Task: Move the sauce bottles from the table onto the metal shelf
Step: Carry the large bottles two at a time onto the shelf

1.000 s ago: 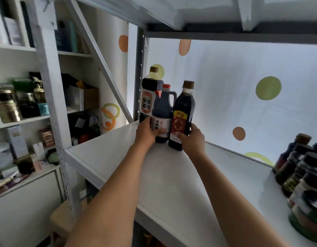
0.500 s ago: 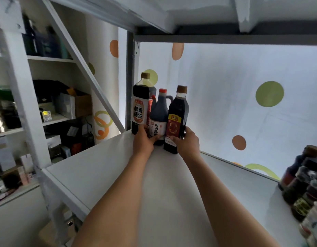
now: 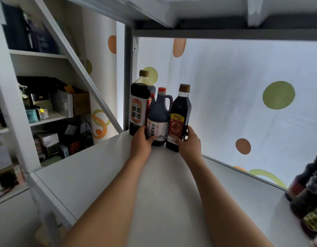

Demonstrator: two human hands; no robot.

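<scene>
Three dark sauce bottles stand upright at the back left corner of the white metal shelf (image 3: pixel 100 175). The tall soy sauce bottle (image 3: pixel 139 106) with a white label is at the far left. In front of it stands a handled vinegar jug (image 3: pixel 158 118) with a red cap; my left hand (image 3: pixel 141 141) grips its base. To the right is a slim dark bottle (image 3: pixel 180 114) with a brown cap and red label; my right hand (image 3: pixel 188 141) grips its lower part. Both bottles rest on the shelf.
Several more dark sauce bottles (image 3: pixel 307 189) crowd the shelf's right edge. A grey upright post (image 3: pixel 128 77) and a diagonal brace (image 3: pixel 79 65) stand at the left. Another shelving unit (image 3: pixel 47 118) with boxes lies beyond. The shelf above (image 3: pixel 225 18) hangs low overhead.
Both hands have stayed on the two front bottles near the back corner. The camera has moved closer and turned slightly left; the bottles sit a little deeper on the shelf.
</scene>
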